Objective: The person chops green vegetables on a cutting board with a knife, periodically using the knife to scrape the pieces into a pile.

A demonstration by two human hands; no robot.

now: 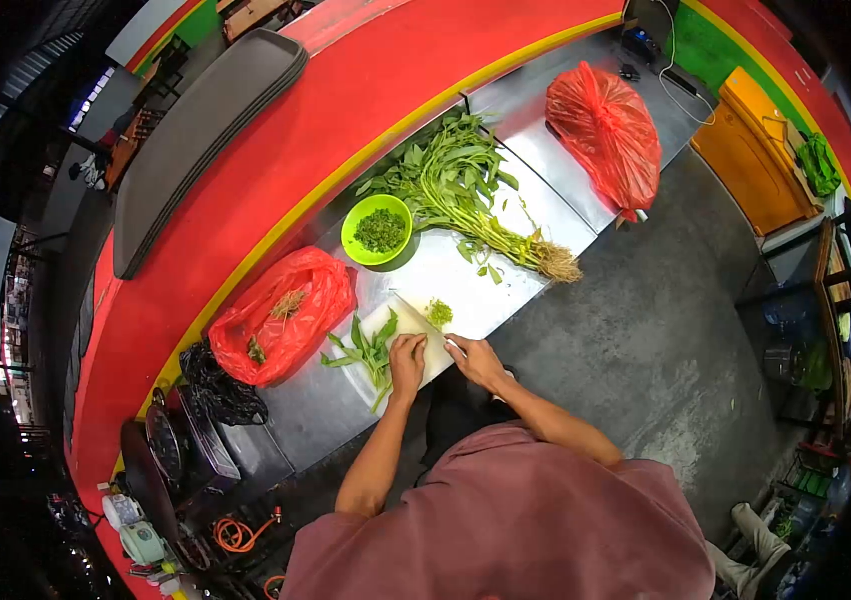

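On a white cutting board [407, 322], my right hand [479, 362] is closed around the handle of a knife [424, 317], whose blade points away and to the left. My left hand [408, 364] has its fingers curled on the board beside the blade, over leafy green stems [370, 352]; the part under the fingers is mostly hidden. Just right of the blade lies a small heap of chopped greens [439, 313]. Beyond the board stands a lime-green bowl [353, 246] with finely cut greens in it. A big bunch of rooted leafy greens [466, 205] spreads across the metal counter [316, 425].
Left of the board sits an open red plastic bag [321, 290] holding root trimmings, with a black plastic bag [221, 385] beyond it. A tied red bag [606, 130] rests at the right end. A red wall [366, 85] runs behind the counter, with stacked grey trays [211, 140].
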